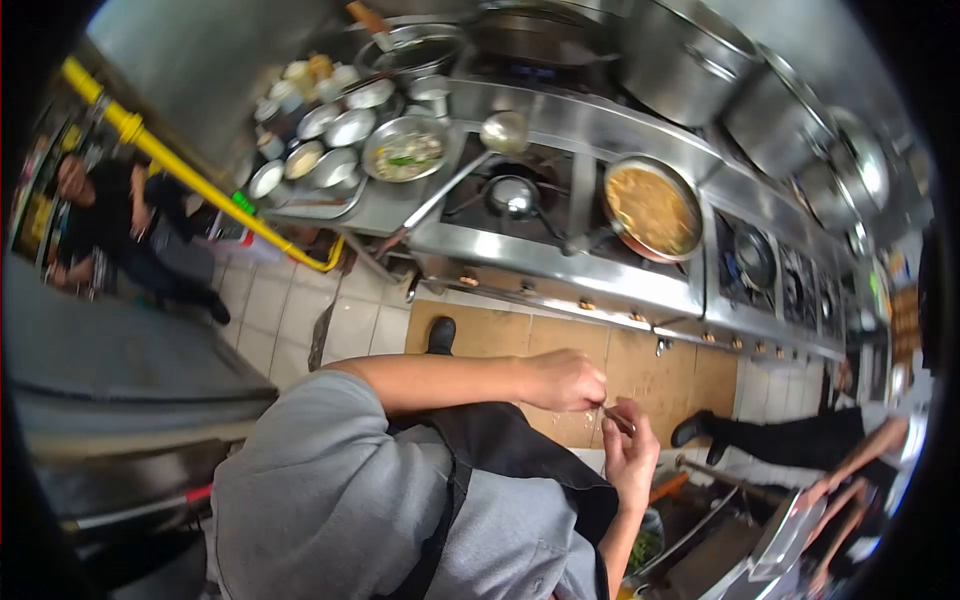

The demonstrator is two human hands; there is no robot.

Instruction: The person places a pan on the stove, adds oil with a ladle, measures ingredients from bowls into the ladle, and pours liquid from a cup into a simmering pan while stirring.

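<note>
My left hand (565, 380) reaches in from the left with its fingers closed in a pinch. My right hand (630, 445) is just below it, fingers curled. Between the two is a small, thin, dark piece (618, 417), apparently gripped at both ends; its kind is too small to make out. Both hands are in front of my black apron (520, 450), above the brown floor mat (500, 335). On the stove beyond them stands a pan of brownish broth (652, 208) with pieces in it.
A long-handled ladle (503, 133) lies across the stove (560, 245). A metal bowl with chopped food (408, 150) and several small bowls (350, 127) stand left. Large pots (690, 60) stand behind. One person (120, 220) is at left; others' arms (850, 470) show at right.
</note>
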